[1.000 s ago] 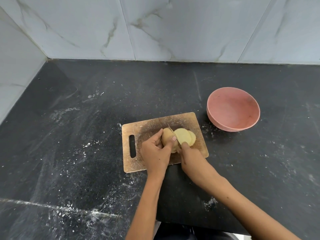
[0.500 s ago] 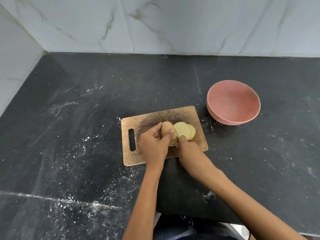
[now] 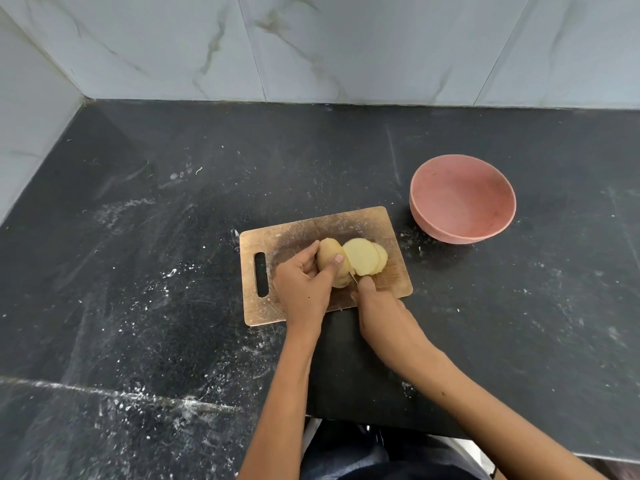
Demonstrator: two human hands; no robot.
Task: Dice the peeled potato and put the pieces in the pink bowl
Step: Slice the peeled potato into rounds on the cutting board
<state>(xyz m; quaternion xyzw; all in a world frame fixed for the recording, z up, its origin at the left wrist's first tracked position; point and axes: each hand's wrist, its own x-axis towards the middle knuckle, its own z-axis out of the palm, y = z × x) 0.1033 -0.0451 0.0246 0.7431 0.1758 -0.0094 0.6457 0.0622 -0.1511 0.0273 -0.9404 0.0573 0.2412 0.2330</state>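
1. Since a second ago the knife blade [image 3: 352, 276] has sunk from standing above the potato to lying low in the cut, only a thin sliver showing; the hands and board have hardly shifted.
2. Just below the middle of the frame, the left hand [image 3: 304, 289] curls round the uncut part of the peeled potato [image 3: 330, 259], fingers over its far side, thumb pressed on its near top.
3. Right of that grip, two cut slices [image 3: 363, 259] lean against each other, touching the uncut part where the blade runs.
4. The right hand [image 3: 377, 308] sits at the near edge of the board, fingers closed round the knife handle, which the hand hides; its forefinger points toward the slices.
5. Potato and slices lie on the right half of the wooden cutting board [image 3: 287, 237].
6. The pink bowl [image 3: 462, 199] stands at centre right, beyond the board's right corner, apart from it, on the black counter [image 3: 138, 271].
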